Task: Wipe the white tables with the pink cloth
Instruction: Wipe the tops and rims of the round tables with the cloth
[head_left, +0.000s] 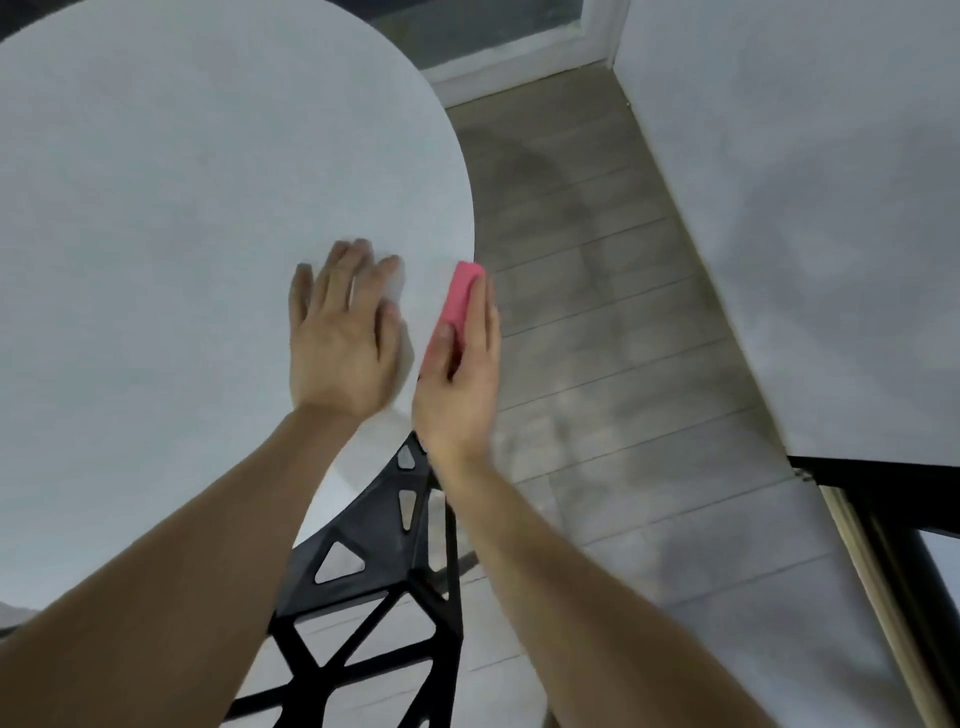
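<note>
progress is hard to read from the surfaces. neither tabletop shows streaks, wet patches or crumbs, so i cannot tell which parts have been wiped. my guess is that the work is somewhere in the middle.

the pink cloth is folded into a narrow pad and held edge-on just at the right rim of the round white table. whether it actually touches the rim cannot be made out. the right hand grasps it, thumb on one face and fingers along the other. the left hand lies flat on the round top just beside it, fingers straight and spread, holding nothing, and is slightly blurred.

with the cloth at the rim, this looks like either the edge being wiped or the end of work on this table. the second white table, well apart across a strip of plank floor, probably remains to be done.

counted: two white tables, one pink cloth and two hands. one black chair with triangular cut-outs is tucked partly under the round table.
</note>
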